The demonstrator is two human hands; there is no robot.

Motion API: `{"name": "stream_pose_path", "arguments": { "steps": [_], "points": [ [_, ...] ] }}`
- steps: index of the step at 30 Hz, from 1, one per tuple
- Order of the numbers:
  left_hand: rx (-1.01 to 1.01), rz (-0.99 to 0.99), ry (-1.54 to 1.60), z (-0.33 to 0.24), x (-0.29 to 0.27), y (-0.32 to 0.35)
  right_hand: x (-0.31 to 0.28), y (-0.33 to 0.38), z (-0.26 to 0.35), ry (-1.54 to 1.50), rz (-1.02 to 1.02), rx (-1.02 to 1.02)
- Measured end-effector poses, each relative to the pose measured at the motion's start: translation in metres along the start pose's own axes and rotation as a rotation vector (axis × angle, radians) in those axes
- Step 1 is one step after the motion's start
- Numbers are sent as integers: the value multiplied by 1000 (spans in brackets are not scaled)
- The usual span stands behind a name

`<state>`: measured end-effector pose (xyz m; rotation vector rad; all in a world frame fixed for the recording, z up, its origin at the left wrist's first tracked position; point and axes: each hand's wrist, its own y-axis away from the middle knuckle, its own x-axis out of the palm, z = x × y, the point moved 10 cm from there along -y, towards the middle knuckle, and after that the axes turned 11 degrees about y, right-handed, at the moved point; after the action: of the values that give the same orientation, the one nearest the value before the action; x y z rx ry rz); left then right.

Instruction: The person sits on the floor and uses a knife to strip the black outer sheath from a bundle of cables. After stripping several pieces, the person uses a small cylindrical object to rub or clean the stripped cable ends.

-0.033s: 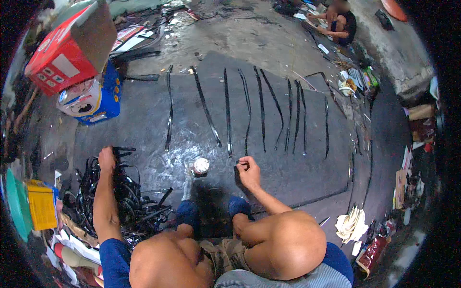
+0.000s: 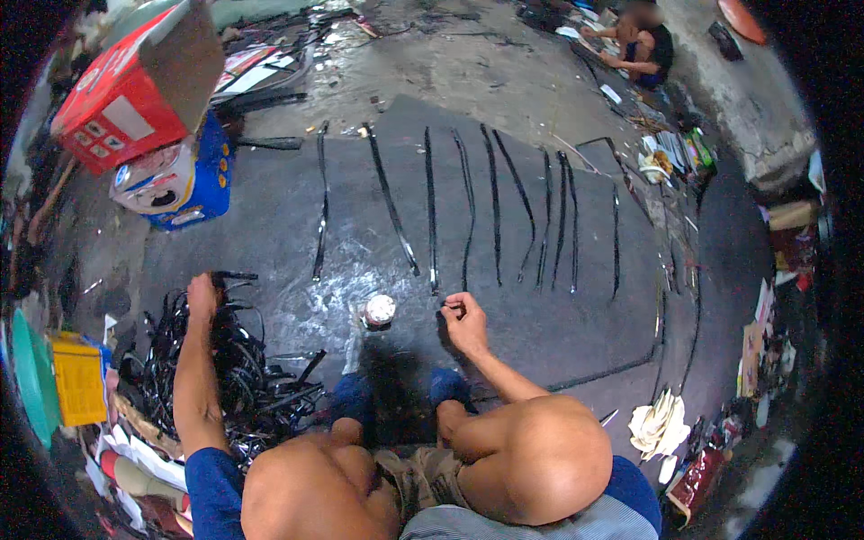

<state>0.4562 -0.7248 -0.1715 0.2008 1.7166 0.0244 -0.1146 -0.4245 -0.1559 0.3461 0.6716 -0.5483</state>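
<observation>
My left hand (image 2: 203, 297) is closed at the top of a tangled heap of glossy black strips (image 2: 243, 387), with a strip end (image 2: 236, 275) sticking out beside its fingers. Just below the lower end of a long black strip (image 2: 469, 202) on the floor, my right hand (image 2: 465, 326) has thumb and fingertips pinched; anything between them is too small to make out. Several more black strips (image 2: 431, 207) lie spread in a row, roughly lengthwise, on a dark flat sheet (image 2: 558, 333). A small round tub with a whitish top (image 2: 381, 310) stands between my hands, nearer the right.
A red box (image 2: 130, 112) sits on a blue carton (image 2: 202, 184) at the far left. At the left edge are a yellow container (image 2: 79, 378) and a green one (image 2: 34, 382). Cream cloth (image 2: 660, 425) lies at right. Another person (image 2: 637, 49) sits far right.
</observation>
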Motion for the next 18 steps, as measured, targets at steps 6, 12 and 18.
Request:
{"name": "stream_pose_path", "arguments": {
  "steps": [6, 12, 18],
  "points": [
    [9, 49, 64, -54, -26, 29, 49, -5, 47, -24, 249, -76],
    [18, 130, -52, -51, -8, 18, 79, 5, 99, 6, 354, -267],
    [57, -342, 312, -65, -80, 59, 75, 19, 139, 139, 399, -474]
  ]
}}
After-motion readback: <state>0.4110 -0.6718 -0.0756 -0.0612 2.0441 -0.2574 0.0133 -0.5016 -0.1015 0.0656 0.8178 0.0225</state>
